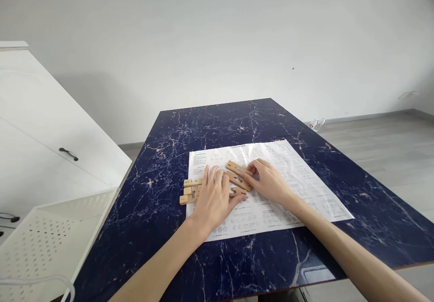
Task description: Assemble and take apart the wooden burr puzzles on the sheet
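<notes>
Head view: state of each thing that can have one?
Left hand, fingers spread over wooden pieces
Right hand, pinching block marked 2
Block marked 2, slanted
Wooden pieces, partly hidden
Printed sheet, unfolded, creased
Cabinet door, looks shut

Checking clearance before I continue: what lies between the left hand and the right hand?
The head view shows parts of wooden pieces between the left hand and the right hand, with the printed sheet beneath.

Reaching forward with bare left forearm (161, 259) and bare right forearm (342, 246), angled inward.
Laying bare left hand (213, 199) palm-down with extended fingers, outstretched thumb; pinching with curled bare right hand (267, 181).
</notes>
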`<state>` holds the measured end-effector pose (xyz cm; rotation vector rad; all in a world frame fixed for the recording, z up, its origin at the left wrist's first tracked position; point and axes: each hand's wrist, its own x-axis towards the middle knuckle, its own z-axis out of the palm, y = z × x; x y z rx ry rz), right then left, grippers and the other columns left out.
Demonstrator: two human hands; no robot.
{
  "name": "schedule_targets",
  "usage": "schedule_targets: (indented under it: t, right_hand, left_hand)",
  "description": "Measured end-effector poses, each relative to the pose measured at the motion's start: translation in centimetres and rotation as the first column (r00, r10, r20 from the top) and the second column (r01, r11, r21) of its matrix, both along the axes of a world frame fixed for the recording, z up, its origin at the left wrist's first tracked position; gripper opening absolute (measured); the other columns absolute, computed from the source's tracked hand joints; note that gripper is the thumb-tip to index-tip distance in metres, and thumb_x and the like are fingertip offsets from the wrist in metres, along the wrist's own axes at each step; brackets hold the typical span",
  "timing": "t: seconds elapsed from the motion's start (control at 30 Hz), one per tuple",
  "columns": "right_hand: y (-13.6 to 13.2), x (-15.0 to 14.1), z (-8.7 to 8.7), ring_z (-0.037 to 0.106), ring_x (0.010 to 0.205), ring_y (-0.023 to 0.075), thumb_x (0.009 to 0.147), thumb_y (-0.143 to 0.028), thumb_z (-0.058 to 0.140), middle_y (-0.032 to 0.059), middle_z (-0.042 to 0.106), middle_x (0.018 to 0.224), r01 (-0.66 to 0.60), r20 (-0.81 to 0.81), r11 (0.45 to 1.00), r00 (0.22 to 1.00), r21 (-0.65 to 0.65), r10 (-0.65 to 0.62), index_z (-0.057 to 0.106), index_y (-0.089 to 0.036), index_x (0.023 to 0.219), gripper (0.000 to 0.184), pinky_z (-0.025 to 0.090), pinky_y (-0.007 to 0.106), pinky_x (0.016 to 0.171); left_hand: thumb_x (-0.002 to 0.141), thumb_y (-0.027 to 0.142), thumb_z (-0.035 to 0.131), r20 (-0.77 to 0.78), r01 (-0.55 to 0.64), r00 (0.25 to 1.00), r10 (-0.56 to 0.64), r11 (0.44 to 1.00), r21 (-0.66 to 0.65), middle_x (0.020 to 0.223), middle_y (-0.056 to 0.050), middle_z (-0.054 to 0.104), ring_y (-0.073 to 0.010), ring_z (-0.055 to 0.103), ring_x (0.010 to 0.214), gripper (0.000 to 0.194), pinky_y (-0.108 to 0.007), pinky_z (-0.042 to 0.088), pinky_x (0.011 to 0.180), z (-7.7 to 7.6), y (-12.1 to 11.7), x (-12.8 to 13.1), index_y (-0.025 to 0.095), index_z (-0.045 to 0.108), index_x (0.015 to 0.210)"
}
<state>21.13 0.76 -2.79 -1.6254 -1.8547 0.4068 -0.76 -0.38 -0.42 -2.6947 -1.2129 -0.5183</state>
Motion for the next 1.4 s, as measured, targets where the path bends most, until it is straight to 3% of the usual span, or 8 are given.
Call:
schedule_targets:
  t: [0.17, 0.6, 0.87, 1.1, 1.3, 1.4]
  right_hand:
    - [0.1, 0.1, -0.1, 0.063, 0.086, 0.0272, 0.105, -0.045, 0.055, 0.0077, 0.068, 0.086, -0.047, 0.066, 0.998, 0.997, 0.036, 0.045, 0.051, -0.025, 0.080, 0.033, 0.047, 0.039, 0.073]
    - [0.2, 0.0, -0.1, 0.061, 0.080, 0.0261, 0.106, -0.047, 0.053, 0.0064, 0.067, 0.080, -0.047, 0.082, 0.997, 0.996, 0.061, 0.042, 0.047, -0.026, 0.077, 0.036, 0.046, 0.039, 0.071]
    - [0.1, -0.1, 0.2, 0.061, 0.080, 0.0253, 0.105, -0.046, 0.053, 0.0060, 0.065, 0.080, -0.048, 0.063, 0.997, 0.997, 0.053, 0.044, 0.046, -0.025, 0.076, 0.036, 0.045, 0.038, 0.071]
    - [0.1, 0.1, 0.1, 0.060, 0.079, 0.0247, 0.104, -0.044, 0.054, 0.0058, 0.065, 0.081, -0.048, 0.066, 0.997, 0.997, 0.054, 0.044, 0.047, -0.025, 0.077, 0.034, 0.045, 0.036, 0.069]
    - [0.1, -0.1, -0.1, 0.060, 0.075, 0.0228, 0.103, -0.042, 0.055, 0.0059, 0.065, 0.085, -0.020, 0.024, 0.998, 1.000, 0.065, 0.018, 0.053, -0.024, 0.081, 0.028, 0.045, 0.036, 0.067]
    - [0.0, -0.2, 0.2, 0.058, 0.069, 0.0203, 0.102, -0.040, 0.055, 0.0055, 0.064, 0.086, 0.002, -0.030, 0.995, 1.000, 0.099, 0.001, 0.055, -0.024, 0.082, 0.026, 0.045, 0.035, 0.064]
  left_hand:
    - [0.103, 0.072, 0.039, -0.025, 0.039, 0.999, -0.038, 0.999, 0.021, 0.132, -0.023, 0.066, -0.0410, 0.054, 0.142, 0.067, -0.063, 0.037, 0.126, -0.1, 0.2, 0.0, 0.010, 0.064, 0.113]
    - [0.105, 0.062, 0.049, 0.016, 0.131, 0.991, -0.131, 0.991, 0.008, 0.132, -0.020, 0.065, -0.0378, 0.056, 0.139, 0.051, -0.063, 0.043, 0.123, 0.3, 0.2, 0.1, 0.014, 0.064, 0.112]
    - [0.103, 0.041, 0.064, -0.003, 0.245, 0.970, -0.245, 0.969, 0.028, 0.124, -0.015, 0.070, -0.0353, 0.058, 0.135, 0.031, -0.056, 0.051, 0.116, 0.9, -0.2, 0.3, 0.014, 0.066, 0.118]
    - [0.106, 0.031, 0.060, -0.013, 0.292, 0.956, -0.292, 0.956, 0.014, 0.110, -0.010, 0.074, -0.0305, 0.065, 0.118, 0.015, -0.049, 0.055, 0.100, 1.0, -0.3, 0.2, 0.017, 0.068, 0.104]
    - [0.111, 0.021, 0.047, -0.091, 0.310, 0.948, -0.304, 0.948, 0.068, 0.101, -0.009, 0.075, -0.0283, 0.068, 0.107, 0.022, -0.046, 0.054, 0.093, 1.2, -0.3, 0.2, 0.019, 0.066, 0.099]
    - [0.112, 0.024, 0.048, 0.006, 0.317, 0.948, -0.319, 0.943, 0.105, 0.101, -0.007, 0.076, -0.0254, 0.070, 0.103, 0.019, -0.043, 0.055, 0.093, 1.3, -0.4, 0.2, 0.019, 0.064, 0.103]
